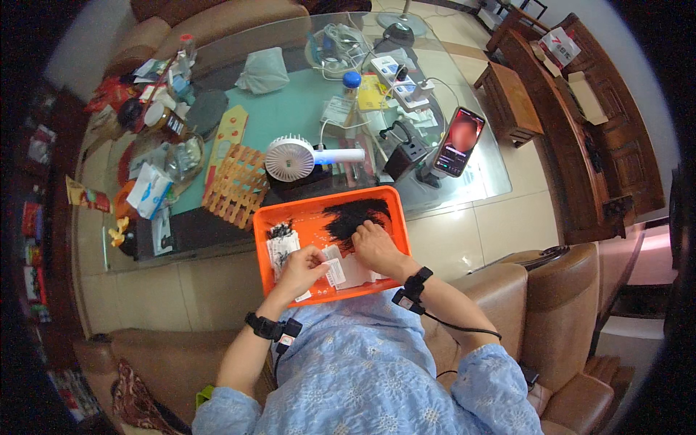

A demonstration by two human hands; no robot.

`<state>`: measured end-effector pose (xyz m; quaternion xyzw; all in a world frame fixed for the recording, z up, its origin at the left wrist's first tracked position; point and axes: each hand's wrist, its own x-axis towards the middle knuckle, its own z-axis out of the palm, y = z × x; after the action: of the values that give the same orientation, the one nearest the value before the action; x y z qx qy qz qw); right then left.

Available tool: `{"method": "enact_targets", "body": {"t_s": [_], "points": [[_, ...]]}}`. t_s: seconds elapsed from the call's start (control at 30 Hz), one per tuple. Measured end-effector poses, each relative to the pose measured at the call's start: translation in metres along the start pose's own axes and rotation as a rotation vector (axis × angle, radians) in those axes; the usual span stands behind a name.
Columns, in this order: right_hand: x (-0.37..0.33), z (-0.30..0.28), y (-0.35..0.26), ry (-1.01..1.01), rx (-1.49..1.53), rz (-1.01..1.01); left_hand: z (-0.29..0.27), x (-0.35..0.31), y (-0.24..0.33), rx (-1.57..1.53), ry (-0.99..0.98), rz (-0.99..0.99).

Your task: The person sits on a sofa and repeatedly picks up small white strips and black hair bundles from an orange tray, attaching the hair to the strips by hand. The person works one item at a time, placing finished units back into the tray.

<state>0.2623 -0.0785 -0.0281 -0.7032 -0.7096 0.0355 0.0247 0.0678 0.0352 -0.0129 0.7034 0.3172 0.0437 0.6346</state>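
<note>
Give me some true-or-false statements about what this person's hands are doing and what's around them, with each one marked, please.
1. The left hand holds a white card. True.
2. The tray under the hands is blue. False: it is orange.
3. The right hand is at the pile of black strands. True.
4. The small fan lies inside the tray. False: it is beyond the tray's far edge.
5. The phone is to the right of the fan, its screen lit. True.

my bare left hand (pixel 301 270) is drawn into a pinch; my bare right hand (pixel 378 246) curls palm down.
</note>
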Motion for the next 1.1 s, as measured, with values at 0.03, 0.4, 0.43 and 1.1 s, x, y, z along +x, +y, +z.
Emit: {"method": "enact_targets", "body": {"t_s": [0.03, 0.4, 0.43, 1.1], "points": [[-0.001, -0.005, 0.001, 0.111, 0.184, 0.035, -0.001, -0.003, 0.002, -0.113, 0.019, -0.062], [-0.010, -0.027, 0.003, 0.112, 0.549, 0.169, -0.009, -0.028, 0.005, -0.166, 0.177, -0.003], [-0.008, -0.024, 0.005, 0.106, 0.503, 0.118, -0.011, -0.031, 0.003, -0.123, 0.152, -0.037], [0.009, 0.003, -0.019, 0.017, 0.128, 0.202, -0.023, -0.016, -0.025, 0.332, 0.312, -0.070]]}}
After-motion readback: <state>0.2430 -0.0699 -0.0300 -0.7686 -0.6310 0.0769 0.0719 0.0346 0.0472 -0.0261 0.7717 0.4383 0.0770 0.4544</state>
